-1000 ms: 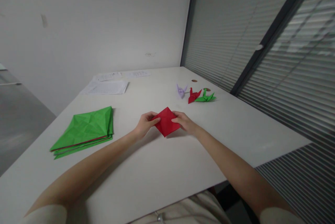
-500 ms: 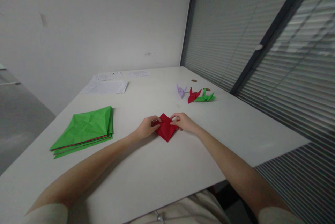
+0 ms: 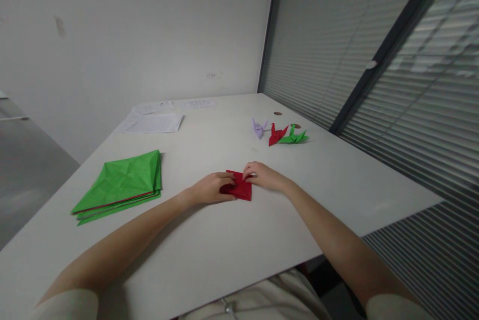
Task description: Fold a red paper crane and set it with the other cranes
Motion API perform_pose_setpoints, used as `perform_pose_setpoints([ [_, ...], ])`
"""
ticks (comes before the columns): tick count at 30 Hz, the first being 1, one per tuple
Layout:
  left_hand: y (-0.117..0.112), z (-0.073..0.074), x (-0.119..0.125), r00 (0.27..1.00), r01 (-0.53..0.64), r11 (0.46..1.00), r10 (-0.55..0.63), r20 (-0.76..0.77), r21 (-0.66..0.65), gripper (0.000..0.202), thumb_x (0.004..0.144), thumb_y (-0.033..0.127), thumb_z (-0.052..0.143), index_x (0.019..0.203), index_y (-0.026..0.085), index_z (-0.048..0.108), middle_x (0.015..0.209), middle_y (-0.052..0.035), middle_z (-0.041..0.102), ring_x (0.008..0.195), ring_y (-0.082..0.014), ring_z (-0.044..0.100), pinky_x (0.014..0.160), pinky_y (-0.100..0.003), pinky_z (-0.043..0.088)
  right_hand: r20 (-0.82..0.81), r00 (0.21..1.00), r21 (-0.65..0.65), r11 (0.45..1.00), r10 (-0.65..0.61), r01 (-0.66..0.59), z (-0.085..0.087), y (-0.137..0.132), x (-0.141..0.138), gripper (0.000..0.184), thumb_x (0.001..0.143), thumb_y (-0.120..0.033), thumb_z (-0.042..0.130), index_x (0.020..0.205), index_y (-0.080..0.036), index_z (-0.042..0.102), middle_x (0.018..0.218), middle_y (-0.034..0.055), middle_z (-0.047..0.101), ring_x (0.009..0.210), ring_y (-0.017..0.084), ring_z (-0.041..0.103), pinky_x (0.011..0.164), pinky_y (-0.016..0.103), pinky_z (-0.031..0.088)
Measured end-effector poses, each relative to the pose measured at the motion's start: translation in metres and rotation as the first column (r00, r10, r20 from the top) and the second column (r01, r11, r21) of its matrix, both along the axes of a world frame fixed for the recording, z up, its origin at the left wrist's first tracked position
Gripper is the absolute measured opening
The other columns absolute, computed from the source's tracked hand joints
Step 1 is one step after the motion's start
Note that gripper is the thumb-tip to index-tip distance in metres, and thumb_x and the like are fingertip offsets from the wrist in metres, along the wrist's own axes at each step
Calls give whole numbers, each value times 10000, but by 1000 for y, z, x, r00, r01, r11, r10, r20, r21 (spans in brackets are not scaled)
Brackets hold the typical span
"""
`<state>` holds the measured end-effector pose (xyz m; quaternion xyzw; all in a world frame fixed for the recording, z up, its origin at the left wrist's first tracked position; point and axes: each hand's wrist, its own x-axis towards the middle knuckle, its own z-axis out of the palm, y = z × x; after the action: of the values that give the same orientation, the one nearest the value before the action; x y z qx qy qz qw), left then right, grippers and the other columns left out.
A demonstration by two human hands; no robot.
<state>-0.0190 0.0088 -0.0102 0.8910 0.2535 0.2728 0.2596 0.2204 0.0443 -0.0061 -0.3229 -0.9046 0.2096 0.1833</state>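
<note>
A small folded square of red origami paper [image 3: 242,189] lies on the table in front of me. My left hand [image 3: 214,187] grips it from the left, fingers over the top and thumb along the near edge, hiding its left part. At the upper right corner my right hand [image 3: 262,175] has its fingertips pinched on the paper, covering that corner. Farther back on the right stand three folded paper cranes: a lilac crane [image 3: 259,129], a red crane [image 3: 277,135] and a green crane [image 3: 295,137].
On the left lies a stack of creased green paper [image 3: 125,177] with a red layer among its sheets. White printed papers [image 3: 157,123] rest at the far left of the white table [image 3: 209,255]. Window blinds [image 3: 318,50] run along the right side.
The red paper has turned from a diamond to a squarer position. My left hand has shifted its fingers over it, and my right fingertips have stayed close to its upper right.
</note>
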Motion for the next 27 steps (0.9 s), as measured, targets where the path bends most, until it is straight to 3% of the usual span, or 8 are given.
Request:
perform_pose_setpoints([
  [4,-3,6,4,998,64,998,-63,27,-27,160,782,290,662,901,227,748,958,-122,693,937,-245,617,888,-343,451,-7,1000,-70,998,0,0,2,0,2,142,793,-108,623,812,-185,740,897,63,651,818,174,605,815,316,468],
  [13,-4,4,6,995,82,990,-75,61,-116,138,806,281,629,781,240,759,854,-100,686,786,-196,615,762,-293,459,-2,1000,-93,996,-17,17,4,-3,0,159,788,-101,614,830,-181,745,913,69,648,818,170,610,795,308,476],
  [19,5,-3,4,985,-39,982,69,160,-182,71,730,282,705,699,230,742,808,-95,678,829,-214,591,807,-342,458,-48,998,-175,984,-30,21,6,-4,1,208,774,-85,586,861,-186,746,920,64,646,839,166,616,805,293,482],
  [22,10,-7,1,972,-63,966,117,205,-252,125,701,293,743,629,195,712,758,-90,663,760,-199,590,745,-351,470,-39,999,-224,975,2,-11,11,-7,3,225,754,-105,599,907,-187,743,959,66,639,863,173,611,809,295,483],
  [27,13,-9,-2,931,-59,871,224,287,-488,236,670,309,767,564,140,640,747,-64,633,666,-140,580,663,-304,468,-17,999,-282,958,46,-49,17,-11,5,359,679,-266,747,1031,-206,713,1054,65,618,941,205,599,863,318,466],
])
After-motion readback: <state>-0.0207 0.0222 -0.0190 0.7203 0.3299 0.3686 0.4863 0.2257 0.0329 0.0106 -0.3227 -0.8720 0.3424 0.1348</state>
